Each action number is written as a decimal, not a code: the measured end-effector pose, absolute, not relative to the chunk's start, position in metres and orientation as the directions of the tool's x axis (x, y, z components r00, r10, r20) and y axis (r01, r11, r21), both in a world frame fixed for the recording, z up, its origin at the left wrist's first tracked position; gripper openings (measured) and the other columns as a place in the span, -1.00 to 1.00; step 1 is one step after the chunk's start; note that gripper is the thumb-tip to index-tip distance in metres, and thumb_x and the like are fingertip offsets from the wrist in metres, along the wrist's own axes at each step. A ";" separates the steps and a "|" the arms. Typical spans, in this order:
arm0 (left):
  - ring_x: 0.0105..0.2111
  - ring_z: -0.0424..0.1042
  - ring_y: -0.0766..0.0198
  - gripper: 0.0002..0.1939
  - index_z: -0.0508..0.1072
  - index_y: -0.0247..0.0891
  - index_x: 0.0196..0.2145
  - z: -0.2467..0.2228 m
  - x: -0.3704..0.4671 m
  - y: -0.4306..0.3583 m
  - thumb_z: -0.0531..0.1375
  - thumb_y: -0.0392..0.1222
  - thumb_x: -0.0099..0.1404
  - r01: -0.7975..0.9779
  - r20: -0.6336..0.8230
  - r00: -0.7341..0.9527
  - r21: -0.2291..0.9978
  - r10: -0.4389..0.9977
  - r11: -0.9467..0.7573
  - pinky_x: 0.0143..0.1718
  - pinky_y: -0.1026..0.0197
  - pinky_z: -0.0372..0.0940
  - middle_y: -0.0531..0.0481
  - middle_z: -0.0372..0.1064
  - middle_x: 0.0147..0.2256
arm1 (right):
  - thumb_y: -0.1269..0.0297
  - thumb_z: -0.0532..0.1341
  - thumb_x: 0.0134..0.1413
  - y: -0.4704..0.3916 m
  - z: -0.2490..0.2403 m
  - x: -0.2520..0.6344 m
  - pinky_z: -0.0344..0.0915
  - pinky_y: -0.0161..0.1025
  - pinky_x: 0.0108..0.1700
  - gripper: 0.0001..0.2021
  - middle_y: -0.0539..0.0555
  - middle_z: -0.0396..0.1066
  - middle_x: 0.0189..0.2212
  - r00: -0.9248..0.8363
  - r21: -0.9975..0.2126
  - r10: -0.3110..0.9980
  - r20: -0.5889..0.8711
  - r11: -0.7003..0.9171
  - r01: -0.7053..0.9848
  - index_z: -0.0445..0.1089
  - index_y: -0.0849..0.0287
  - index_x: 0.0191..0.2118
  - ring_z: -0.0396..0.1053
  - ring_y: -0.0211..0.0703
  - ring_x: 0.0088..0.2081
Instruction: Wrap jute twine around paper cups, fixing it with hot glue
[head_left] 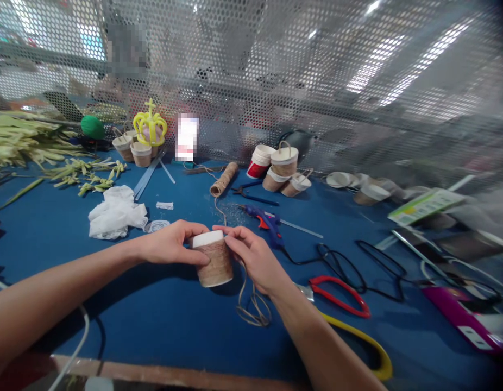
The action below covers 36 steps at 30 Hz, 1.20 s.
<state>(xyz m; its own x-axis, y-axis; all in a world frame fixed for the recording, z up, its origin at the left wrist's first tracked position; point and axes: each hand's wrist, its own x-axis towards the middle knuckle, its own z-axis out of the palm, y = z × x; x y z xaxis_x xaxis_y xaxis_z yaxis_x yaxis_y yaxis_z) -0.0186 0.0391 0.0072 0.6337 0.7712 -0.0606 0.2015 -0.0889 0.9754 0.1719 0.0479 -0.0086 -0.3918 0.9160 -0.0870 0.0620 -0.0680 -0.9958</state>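
Note:
A small white paper cup (214, 266), wrapped in brown twine over most of its side, is tilted above the blue table. My left hand (174, 241) grips it from the left, thumb along the near side and fingers behind. At the cup's right edge, my right hand (251, 252) pinches the twine against the wrapped side, its fingertips partly hidden. A loose coil of twine (255, 312) hangs below my right hand. Beyond the cup lies a twine spool (224, 179), with a strand running toward my hands.
A blue glue gun (270, 225) and pliers (255, 196) lie ahead on the right. Scissors with red and yellow handles (341, 296) sit under my right forearm. Several wrapped cups (284, 163) stand behind. A crumpled white cloth (117, 212) is left; a purple power strip (459, 320) lies right.

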 end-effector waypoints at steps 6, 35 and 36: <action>-0.49 0.18 0.40 -0.82 0.30 -0.37 -0.36 0.006 -0.019 0.038 0.13 -0.20 0.09 0.164 -0.027 0.597 0.982 0.801 -0.089 -0.46 0.36 0.11 0.08 0.20 -0.48 | 0.23 0.15 0.01 0.046 -0.011 0.173 0.21 -0.22 -0.19 -0.87 0.07 0.34 -0.10 -0.397 -0.998 0.916 -0.062 -0.052 0.035 0.23 0.15 -0.43 0.29 -0.16 -0.13; -0.51 0.19 0.40 -0.88 0.32 -0.36 -0.43 0.006 -0.025 0.042 0.13 -0.26 0.03 0.156 -0.068 0.630 0.987 0.774 -0.041 -0.47 0.37 0.09 0.10 0.23 -0.52 | 0.28 0.11 0.03 0.042 -0.004 0.172 0.22 -0.24 -0.20 -0.90 0.06 0.32 -0.24 -0.406 -0.948 0.898 0.171 0.263 0.181 0.21 0.15 -0.45 0.28 -0.22 -0.22; -0.50 0.20 0.39 -0.87 0.32 -0.35 -0.41 0.007 -0.024 0.042 0.13 -0.25 0.04 0.175 -0.070 0.638 0.983 0.767 -0.057 -0.47 0.37 0.09 0.10 0.23 -0.51 | 0.28 0.11 0.03 0.041 -0.004 0.172 0.22 -0.24 -0.21 -0.90 0.06 0.32 -0.25 -0.411 -0.941 0.894 0.179 0.278 0.195 0.21 0.15 -0.45 0.28 -0.22 -0.24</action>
<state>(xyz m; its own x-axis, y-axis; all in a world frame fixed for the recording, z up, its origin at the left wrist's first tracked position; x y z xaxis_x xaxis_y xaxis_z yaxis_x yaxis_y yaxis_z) -0.0245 0.0415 0.0065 0.6379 0.7670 -0.0697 0.1754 -0.0566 0.9829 0.1718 0.0408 -0.0041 -0.4107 0.8940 0.1790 0.1953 0.2780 -0.9405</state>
